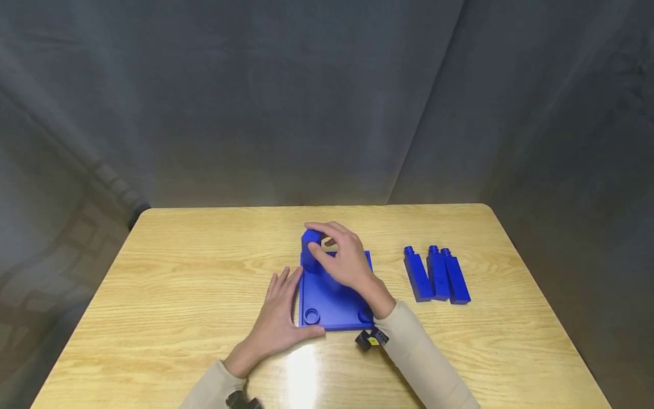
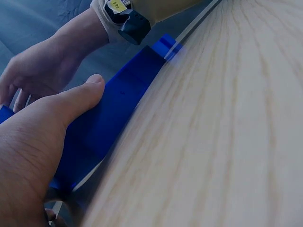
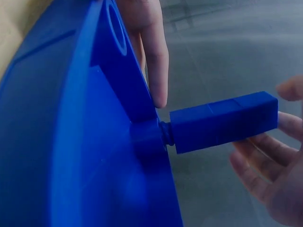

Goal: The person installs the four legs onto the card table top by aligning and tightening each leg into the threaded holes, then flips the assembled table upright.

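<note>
A square blue tabletop panel [image 1: 334,304] lies on the table with its raised rim and round sockets facing up. My left hand [image 1: 278,318] rests against its near left corner, thumb along the front edge, fingers straight along the left side. At the far left corner a square blue leg [image 1: 308,250] stands upright. The thumb and fingers of my right hand [image 1: 347,261] pinch it near its top. In the right wrist view the leg [image 3: 222,123] meets a socket, and part of its screw thread shows between them. The near left socket [image 1: 311,316] holds nothing.
To the right of the panel, three more blue legs [image 1: 438,275] lie side by side, threaded ends pointing away. A wooden table [image 1: 204,255] bears everything, and a dark grey curtain [image 1: 265,113] hangs behind and at the sides.
</note>
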`<state>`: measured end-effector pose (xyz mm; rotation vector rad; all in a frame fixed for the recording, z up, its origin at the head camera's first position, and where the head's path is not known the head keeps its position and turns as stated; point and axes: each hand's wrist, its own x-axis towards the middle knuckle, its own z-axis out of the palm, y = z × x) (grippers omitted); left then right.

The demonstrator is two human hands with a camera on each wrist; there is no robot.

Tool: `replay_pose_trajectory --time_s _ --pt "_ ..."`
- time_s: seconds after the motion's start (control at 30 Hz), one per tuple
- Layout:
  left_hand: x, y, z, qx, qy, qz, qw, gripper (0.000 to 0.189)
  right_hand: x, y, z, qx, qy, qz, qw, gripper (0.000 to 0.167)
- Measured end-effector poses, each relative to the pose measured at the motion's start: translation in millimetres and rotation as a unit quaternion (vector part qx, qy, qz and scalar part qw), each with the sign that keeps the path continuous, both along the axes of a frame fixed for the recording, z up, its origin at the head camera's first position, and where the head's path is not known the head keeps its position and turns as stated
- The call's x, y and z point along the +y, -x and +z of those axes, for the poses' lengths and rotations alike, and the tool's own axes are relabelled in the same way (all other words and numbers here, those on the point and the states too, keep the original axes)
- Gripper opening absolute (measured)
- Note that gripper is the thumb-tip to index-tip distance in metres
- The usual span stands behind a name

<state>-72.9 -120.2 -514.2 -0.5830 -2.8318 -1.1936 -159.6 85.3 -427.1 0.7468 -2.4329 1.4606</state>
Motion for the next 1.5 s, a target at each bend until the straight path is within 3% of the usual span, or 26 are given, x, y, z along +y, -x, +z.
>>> replay_pose_trajectory --time_s 0.43,0.67,0.83,1.2,1.5 --pt "0.1 -2.6 0.0 -0.001 -0.008 0.006 1.0 0.138 0.5 1.0 0.0 -0.024 0.024 -0.036 0.9988 0.029" --pt "-1.4 -3.2 -0.9 0.003 -0.005 0.007 1.0 0.137 -1.8 0.8 1.0 -0.047 0.03 -0.044 0.9975 0.037" --pt "-1.6 -1.2 0.1 0.005 -0.001 0.006 1.0 0.137 -0.9 2.3 1.3 -0.038 0.023 -0.03 0.9986 0.05" --pt "-0.6 -0.5 -0.8 0.007 -0.001 0.006 1.0 0.138 3.3 2.5 0.3 -0.009 0.001 -0.013 0.9999 0.039" --pt "-0.4 -0.3 -0.8 -0.004 0.0 0.008 1.0 0.138 2.1 3.8 -0.9 -0.04 0.013 -0.031 0.9986 0.032"
